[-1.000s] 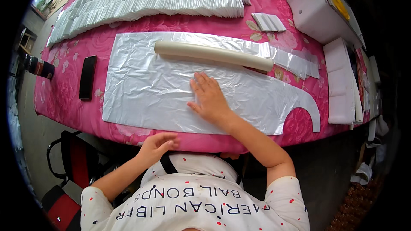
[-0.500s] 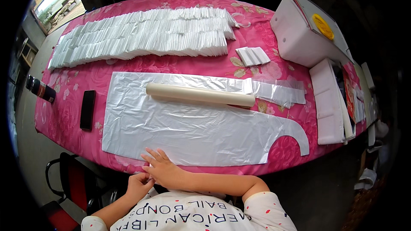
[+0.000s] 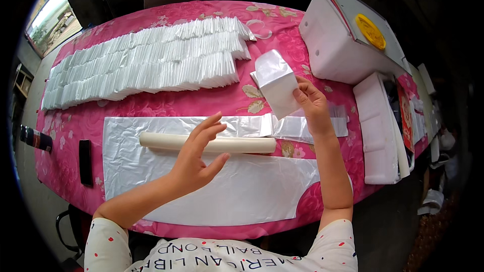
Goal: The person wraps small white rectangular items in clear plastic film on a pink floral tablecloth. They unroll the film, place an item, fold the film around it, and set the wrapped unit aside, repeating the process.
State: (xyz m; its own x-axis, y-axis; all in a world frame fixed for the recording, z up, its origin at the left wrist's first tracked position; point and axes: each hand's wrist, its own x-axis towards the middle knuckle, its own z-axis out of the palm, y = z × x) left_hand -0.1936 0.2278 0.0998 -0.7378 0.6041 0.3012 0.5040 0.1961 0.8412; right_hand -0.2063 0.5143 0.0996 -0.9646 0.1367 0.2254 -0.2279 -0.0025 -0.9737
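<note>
Right hand [image 3: 311, 102]: grip closed on folded white bag [image 3: 276, 83], upper centre | Left hand [image 3: 197, 157]: grip open, holding nothing, over cream roll [image 3: 242, 145] | Plastic sheet [image 3: 242, 191] on table [image 3: 65, 156], lower centre

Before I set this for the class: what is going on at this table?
A person at a table with a pink flowered cloth works with thin plastic. The right hand lifts a small stack of folded white bags off the table. The left hand, fingers open, is over a cream roll lying on a large silvery plastic sheet. Long rows of folded white bags lie overlapped across the far side.
</note>
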